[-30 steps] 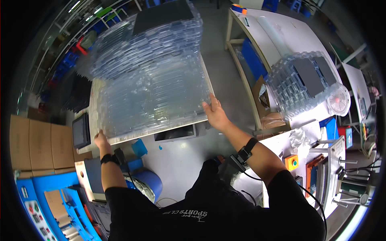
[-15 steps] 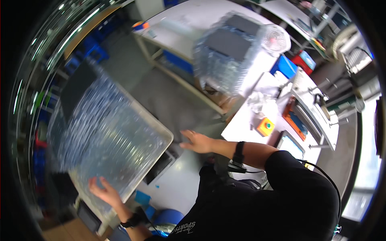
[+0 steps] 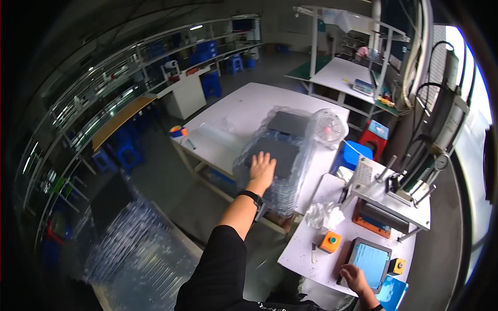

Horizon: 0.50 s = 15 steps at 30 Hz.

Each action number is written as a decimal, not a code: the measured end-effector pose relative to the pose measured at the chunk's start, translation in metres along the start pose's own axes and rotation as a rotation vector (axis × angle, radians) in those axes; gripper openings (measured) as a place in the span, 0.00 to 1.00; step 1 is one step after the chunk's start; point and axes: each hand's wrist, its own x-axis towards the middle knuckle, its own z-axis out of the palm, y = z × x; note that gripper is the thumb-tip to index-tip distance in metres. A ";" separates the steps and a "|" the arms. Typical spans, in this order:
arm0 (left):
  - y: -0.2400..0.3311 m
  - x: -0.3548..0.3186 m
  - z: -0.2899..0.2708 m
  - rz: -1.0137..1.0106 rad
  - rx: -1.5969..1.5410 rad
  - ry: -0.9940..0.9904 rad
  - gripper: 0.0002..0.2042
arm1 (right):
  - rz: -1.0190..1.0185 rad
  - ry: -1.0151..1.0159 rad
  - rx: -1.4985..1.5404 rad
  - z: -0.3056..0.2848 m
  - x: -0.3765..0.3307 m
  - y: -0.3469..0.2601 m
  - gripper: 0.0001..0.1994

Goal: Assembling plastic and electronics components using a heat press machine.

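Observation:
My left hand (image 3: 263, 168) is open, its fingers spread over a dark grey flat panel (image 3: 282, 153). That panel lies on top of a stack of clear plastic trays (image 3: 282, 199) on the white table. A second dark panel (image 3: 288, 123) lies behind it in the top tray. My right hand (image 3: 354, 278), fingers loosely bent and apart, is over the near left edge of a black-framed panel with a light blue face (image 3: 371, 262). Whether its fingertips touch the frame cannot be told.
Beside the black frame stand an orange box with a green button (image 3: 330, 241) and a yellow button box (image 3: 398, 266). Crumpled white cloth (image 3: 324, 214) lies behind. A metal press (image 3: 394, 192) rises at right, a white fan (image 3: 330, 127) behind the trays. Another tray stack (image 3: 140, 249) stands at left.
The view has swung to the right. My left hand has left the left-hand tray stack and reached the panel on the table's stack. My right hand has moved to the black-framed panel.

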 end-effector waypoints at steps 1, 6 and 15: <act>0.005 0.012 0.004 -0.067 -0.053 -0.189 0.19 | 0.048 0.047 0.014 -0.009 -0.022 0.002 0.13; 0.012 0.046 0.002 -0.079 -0.085 -0.493 0.18 | 0.322 0.031 -0.061 -0.014 -0.092 0.087 0.23; -0.006 0.066 -0.058 0.001 0.084 0.185 0.09 | 0.143 0.089 -0.207 -0.019 -0.113 0.031 0.16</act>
